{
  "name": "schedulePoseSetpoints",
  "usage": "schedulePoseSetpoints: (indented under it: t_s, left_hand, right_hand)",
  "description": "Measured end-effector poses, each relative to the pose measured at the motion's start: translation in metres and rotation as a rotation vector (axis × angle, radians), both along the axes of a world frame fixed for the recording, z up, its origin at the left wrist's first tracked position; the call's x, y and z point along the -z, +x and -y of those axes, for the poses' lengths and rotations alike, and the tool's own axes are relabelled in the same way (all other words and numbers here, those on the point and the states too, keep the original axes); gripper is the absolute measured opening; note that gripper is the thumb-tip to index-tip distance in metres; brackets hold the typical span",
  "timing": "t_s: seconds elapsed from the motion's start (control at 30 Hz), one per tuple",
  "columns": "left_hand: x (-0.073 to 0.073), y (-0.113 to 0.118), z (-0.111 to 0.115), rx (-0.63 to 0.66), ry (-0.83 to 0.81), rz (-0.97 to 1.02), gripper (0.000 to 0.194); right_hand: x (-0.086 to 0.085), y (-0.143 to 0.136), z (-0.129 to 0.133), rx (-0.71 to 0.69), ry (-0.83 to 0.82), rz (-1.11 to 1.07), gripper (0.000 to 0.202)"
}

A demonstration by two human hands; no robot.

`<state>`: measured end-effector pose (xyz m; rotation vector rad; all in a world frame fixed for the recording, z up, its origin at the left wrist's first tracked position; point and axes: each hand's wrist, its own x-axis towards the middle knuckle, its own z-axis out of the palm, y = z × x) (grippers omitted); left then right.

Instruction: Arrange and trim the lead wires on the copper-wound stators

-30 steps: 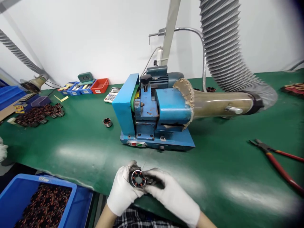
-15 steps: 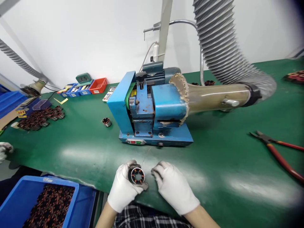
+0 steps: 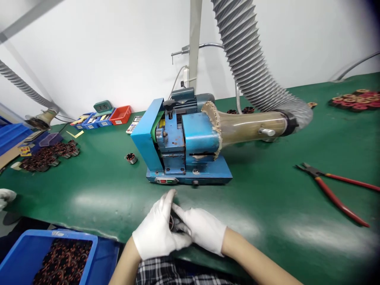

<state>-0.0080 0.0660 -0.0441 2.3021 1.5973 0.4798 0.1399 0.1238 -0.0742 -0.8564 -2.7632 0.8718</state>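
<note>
A small round motor stator (image 3: 171,223) with a metal rim is mostly hidden between my two white-gloved hands, just in front of the blue machine. My left hand (image 3: 158,231) wraps round it from the left, its forefinger raised over the top. From the right, the fingers of my right hand (image 3: 204,230) close in on the same stator; their tips are partly covered by the left hand. Whether a wire is pinched there cannot be seen.
Ahead stands the blue belt machine (image 3: 181,158) with its suction hose (image 3: 252,63). Red-handled cutters (image 3: 329,186) lie at right. One stator (image 3: 131,158) sits left of the machine. A blue bin (image 3: 93,253) of copper-wound parts is lower left. Another person's gloved hand (image 3: 6,196) shows far left.
My right hand has moved left onto the stator, which the left hand has turned so its face is mostly hidden. The camera view has swung slightly right.
</note>
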Motion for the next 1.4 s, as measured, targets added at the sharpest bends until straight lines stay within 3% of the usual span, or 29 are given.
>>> schedulePoseSetpoints:
  t_s: [0.1, 0.27, 0.4, 0.5, 0.6, 0.67, 0.77, 0.87, 0.97, 1.1, 1.2, 1.27, 1.33, 1.4]
  left_hand:
    - [0.017, -0.010, -0.005, -0.010, -0.144, 0.010, 0.066]
    - [0.034, -0.010, 0.001, -0.080, -0.067, 0.068, 0.028]
    - [0.040, -0.001, 0.006, -0.095, 0.030, 0.041, 0.019]
    - [0.043, 0.004, 0.007, -0.117, 0.068, 0.025, 0.015]
    - [0.044, 0.006, 0.007, -0.139, 0.088, 0.022, 0.013]
    - [0.045, 0.007, 0.007, -0.138, 0.103, 0.025, 0.015]
    - [0.046, 0.008, 0.006, -0.136, 0.113, 0.014, 0.021]
    - [0.045, 0.008, 0.007, -0.144, 0.104, 0.008, 0.029]
    - [0.041, 0.001, 0.007, -0.154, 0.066, 0.073, 0.027]
    - [0.043, -0.018, 0.003, -0.205, -0.037, 0.131, 0.069]
    - [0.052, -0.023, 0.003, -0.230, -0.024, 0.174, 0.050]
    - [0.055, -0.018, 0.006, -0.285, -0.035, 0.279, 0.051]
    - [0.051, -0.009, 0.012, -0.387, -0.123, 0.459, 0.055]
    - [0.039, -0.001, 0.019, -0.447, -0.177, 0.634, 0.051]
  right_hand:
    - [0.009, 0.002, 0.003, 0.131, -0.122, -0.116, 0.036]
    - [0.017, 0.001, 0.012, 0.274, -0.454, -0.332, 0.025]
    - [0.020, 0.003, 0.006, 0.372, -0.763, -0.414, 0.022]
    - [0.021, 0.019, -0.007, 0.492, -0.830, -0.457, 0.028]
    - [0.018, 0.038, -0.015, 0.681, -0.690, -0.559, 0.033]
    - [0.014, 0.043, -0.011, 0.674, -0.384, -0.617, 0.026]
    - [0.015, 0.034, 0.001, 0.318, 0.174, -0.540, 0.019]
    - [0.022, 0.016, 0.008, 0.062, 0.428, -0.399, 0.012]
    - [0.029, 0.007, 0.006, 0.051, 0.415, -0.312, 0.014]
    - [0.035, 0.009, 0.005, 0.137, 0.271, -0.266, 0.021]
    - [0.036, 0.012, 0.010, 0.175, 0.309, -0.240, 0.030]
    - [0.032, 0.014, 0.015, 0.190, 0.395, -0.321, 0.033]
    - [0.024, 0.015, 0.019, 0.213, 0.389, -0.484, 0.027]
    - [0.012, 0.017, 0.023, 0.244, 0.240, -0.630, 0.024]
